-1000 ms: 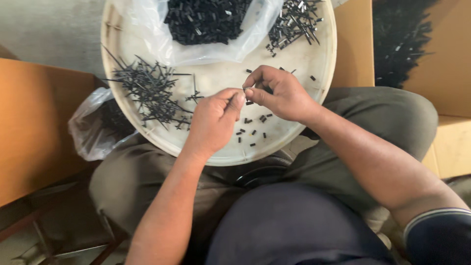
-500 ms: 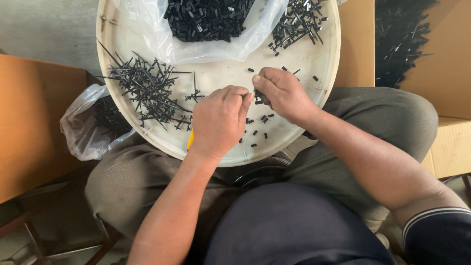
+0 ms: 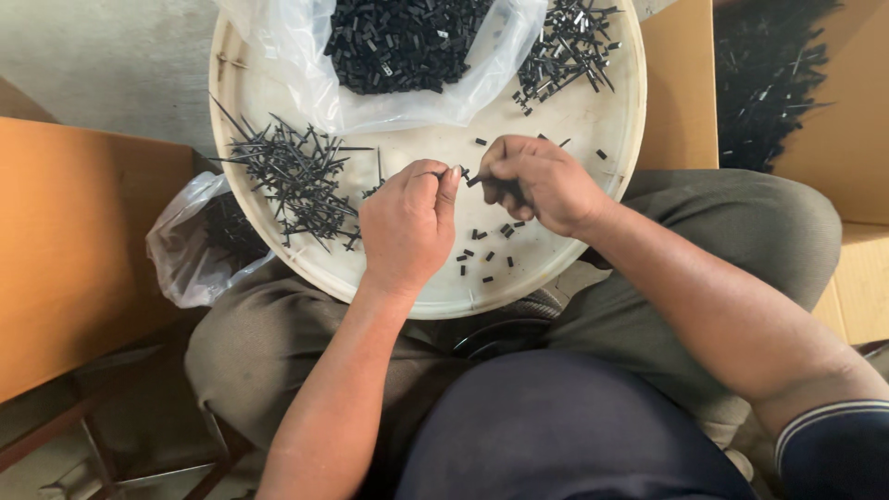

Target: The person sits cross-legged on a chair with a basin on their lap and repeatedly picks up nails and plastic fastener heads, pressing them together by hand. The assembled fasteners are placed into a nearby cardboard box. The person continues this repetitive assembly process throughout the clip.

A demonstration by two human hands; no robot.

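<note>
The left hand (image 3: 407, 222) is pinched on a thin black pin (image 3: 433, 173); a small black piece (image 3: 473, 180) is gripped by the right hand (image 3: 537, 182), just right of the pin tip, above the white tray (image 3: 593, 130); the pin lies roughly left-right.

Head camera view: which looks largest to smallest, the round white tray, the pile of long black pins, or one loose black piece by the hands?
1. Round white tray
2. Pile of long black pins
3. Loose black piece
</note>
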